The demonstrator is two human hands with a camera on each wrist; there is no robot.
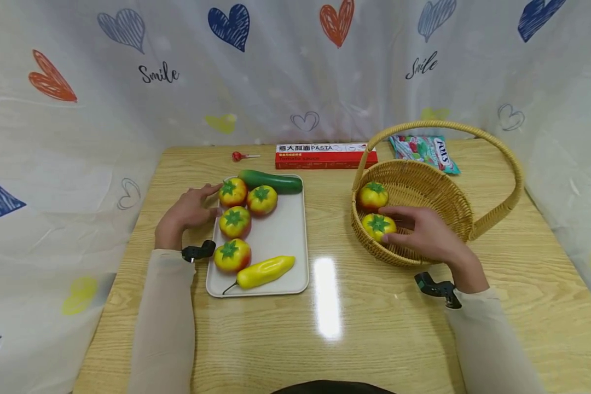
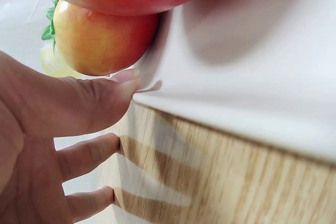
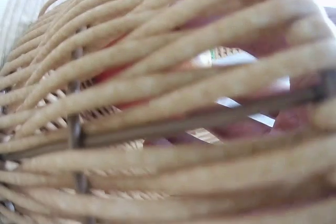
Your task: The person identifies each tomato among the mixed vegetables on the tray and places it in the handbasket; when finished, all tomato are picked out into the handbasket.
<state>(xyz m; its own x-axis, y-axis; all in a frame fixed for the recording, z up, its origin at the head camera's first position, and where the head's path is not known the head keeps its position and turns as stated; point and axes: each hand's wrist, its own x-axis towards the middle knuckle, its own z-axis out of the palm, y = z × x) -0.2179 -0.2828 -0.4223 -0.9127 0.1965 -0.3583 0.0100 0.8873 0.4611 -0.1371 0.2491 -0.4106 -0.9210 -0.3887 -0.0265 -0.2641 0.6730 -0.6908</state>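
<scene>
My right hand (image 1: 426, 232) reaches into the wicker basket (image 1: 435, 191), thumb and fingers around a yellow-red tomato (image 1: 378, 225) with a green star-shaped top. A second tomato (image 1: 372, 195) lies behind it in the basket. In the right wrist view the basket's weave (image 3: 157, 87) hides most of that grip. At the left edge of the white tray (image 1: 280, 235), my left hand (image 1: 192, 210) has its fingers extended beside a tomato (image 1: 233, 191); its thumb (image 2: 79, 103) lies at the tray's rim. Three more tomatoes, including one at the front (image 1: 232, 255), are on the tray.
A green cucumber (image 1: 271, 181) lies at the tray's back and a yellow pepper (image 1: 266, 272) at its front. Along the back of the table are a lollipop (image 1: 237, 156), a red pasta box (image 1: 320, 158) and a candy bag (image 1: 423, 152). The basket's tall handle (image 1: 512, 169) arches upward.
</scene>
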